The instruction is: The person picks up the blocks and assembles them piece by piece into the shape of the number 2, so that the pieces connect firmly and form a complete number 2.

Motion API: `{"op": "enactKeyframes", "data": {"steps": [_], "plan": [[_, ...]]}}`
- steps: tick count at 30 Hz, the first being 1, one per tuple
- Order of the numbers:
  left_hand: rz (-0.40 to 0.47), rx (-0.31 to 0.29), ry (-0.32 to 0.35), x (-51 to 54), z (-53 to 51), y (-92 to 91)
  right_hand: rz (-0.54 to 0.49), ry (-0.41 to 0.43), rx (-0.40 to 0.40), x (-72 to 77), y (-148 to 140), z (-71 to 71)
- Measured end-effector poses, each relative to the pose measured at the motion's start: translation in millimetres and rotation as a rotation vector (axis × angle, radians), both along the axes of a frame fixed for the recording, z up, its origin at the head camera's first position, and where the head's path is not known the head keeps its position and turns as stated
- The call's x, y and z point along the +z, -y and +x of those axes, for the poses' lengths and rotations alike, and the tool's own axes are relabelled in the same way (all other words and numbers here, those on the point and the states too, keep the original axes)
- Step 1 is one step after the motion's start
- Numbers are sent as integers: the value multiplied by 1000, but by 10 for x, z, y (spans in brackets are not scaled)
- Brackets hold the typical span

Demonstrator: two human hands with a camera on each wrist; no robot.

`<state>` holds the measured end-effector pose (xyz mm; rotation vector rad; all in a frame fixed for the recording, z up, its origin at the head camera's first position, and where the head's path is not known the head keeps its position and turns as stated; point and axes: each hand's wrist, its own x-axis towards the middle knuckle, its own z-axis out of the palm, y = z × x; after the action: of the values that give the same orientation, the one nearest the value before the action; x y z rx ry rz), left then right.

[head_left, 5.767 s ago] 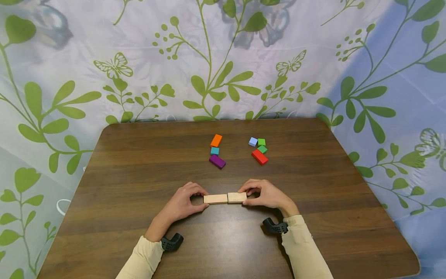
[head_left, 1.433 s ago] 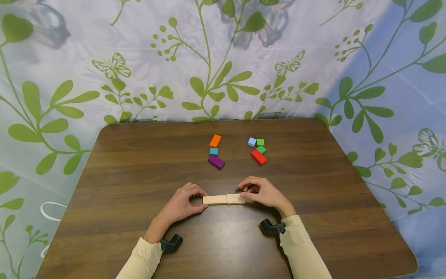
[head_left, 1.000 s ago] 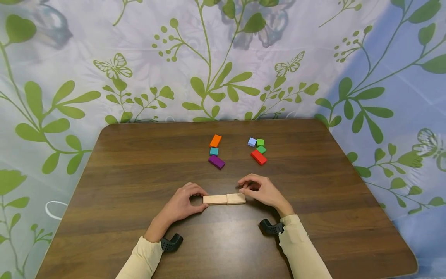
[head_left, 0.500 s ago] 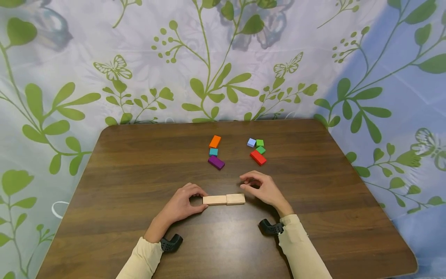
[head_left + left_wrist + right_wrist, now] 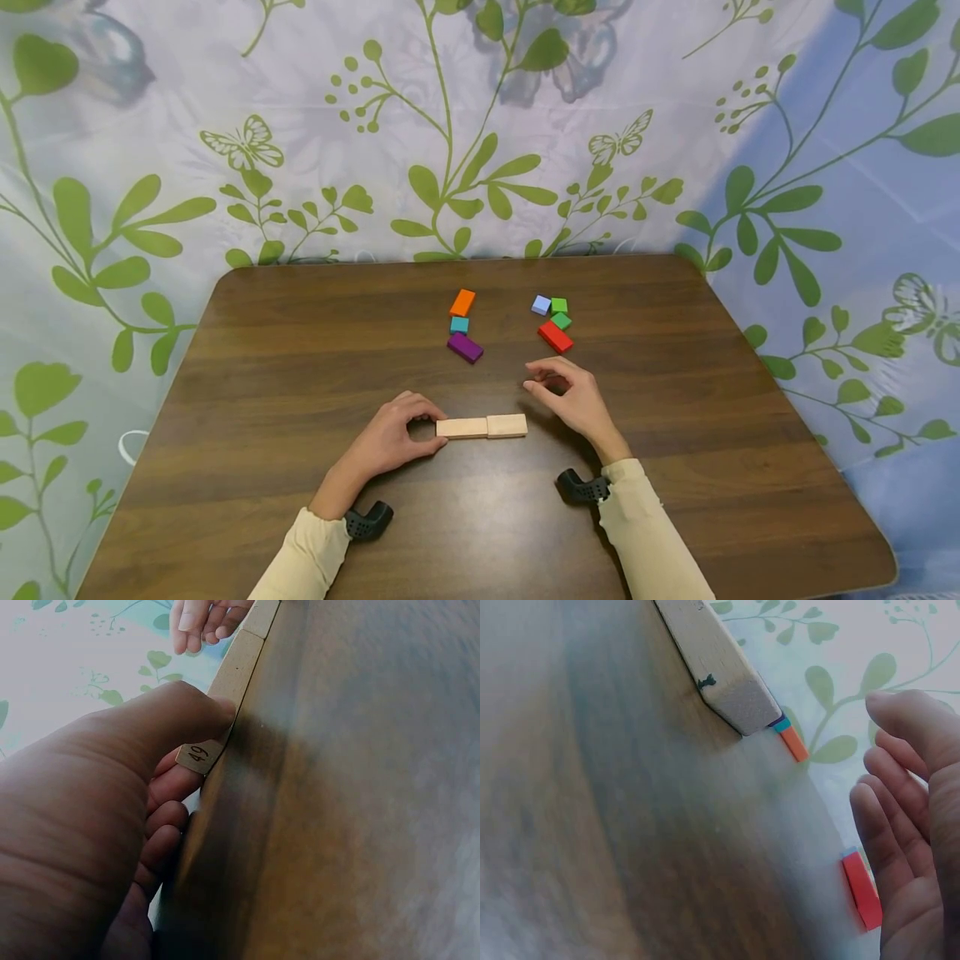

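Two pale wooden blocks lie end to end on the table in the head view, the left block and the right block. My left hand pinches the outer end of the left block between thumb and fingers. In the left wrist view that block's end face carries the number 49. My right hand is held apart from the right block, up and to its right, its fingers loosely bent and holding nothing. A dark mark shows on the right block in the right wrist view.
Behind the blocks lie orange, teal and purple blocks. To their right are light blue, green, darker green and red blocks. A patterned cloth hangs behind the table.
My right hand has let go of the right block and moved away, up and to the right. The left hand has stayed on the left block. The blocks now meet with a slight offset.
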<state>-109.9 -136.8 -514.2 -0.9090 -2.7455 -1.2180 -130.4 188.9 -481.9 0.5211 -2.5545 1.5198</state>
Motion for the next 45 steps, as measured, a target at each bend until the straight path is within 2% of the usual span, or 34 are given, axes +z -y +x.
{"op": "enactKeyframes", "data": {"steps": [17,20,29,35,45], "plan": [[10,-7,-8,24,-20,-3,2,-59,-111,10,-17,-61],[10,-9,-8,21,-20,-7,-5,-57,-132,-26,-22,-90],[8,-9,1,10,-11,-11,-32,-54,-171,-295,-117,-233],[4,-9,-1,3,3,-16,-30,-86,-198,-336,-169,-262],[1,-8,4,-3,0,-10,-4,-94,-250,-328,-231,-301]]}}
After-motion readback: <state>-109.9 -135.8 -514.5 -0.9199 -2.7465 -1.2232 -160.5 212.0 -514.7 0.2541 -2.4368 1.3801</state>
